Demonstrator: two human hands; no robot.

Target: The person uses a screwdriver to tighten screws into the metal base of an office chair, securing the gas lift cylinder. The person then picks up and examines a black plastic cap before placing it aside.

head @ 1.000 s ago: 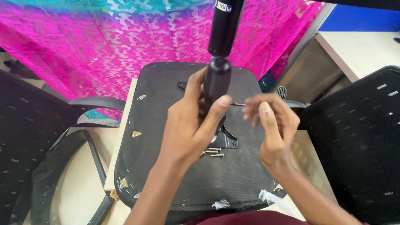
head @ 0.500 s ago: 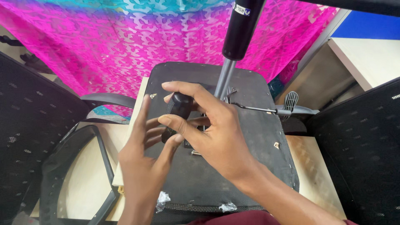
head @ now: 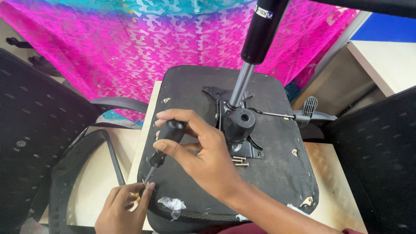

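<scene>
The right hand (head: 203, 160), in the centre of the frame, is wrapped around the black handle of a small screwdriver (head: 162, 147), with the thumb along one side and the fingers curled over the top. The thin metal shaft runs down and to the left, and its tip meets the lower left edge of the upturned black fabric-covered chair seat (head: 281, 173). The left hand (head: 123, 208), at the bottom left of the frame, pinches its thumb and forefinger together right at the tip, on something small and pale; what it is cannot be told.

The seat lies upside down on a pale wooden table (head: 333, 190). In the middle of the seat sits the black metal mechanism plate (head: 242, 138), and from it the grey gas-lift cylinder (head: 255, 47) rises to the top of the frame. A few loose silver screws (head: 239, 161) lie on the seat just below the plate. A black lever with a ribbed paddle (head: 310, 113) reaches out to the right.

To do this step well, it seems wise that the person keeps the shaft in line with the fastener, because the tool stands tilted now and the tip could slip off the edge toward the fingers of the left hand. Pressure should probably be firm along the shaft and the turning slow. The left fingers would be safer a little beside the tip, not under it
</scene>
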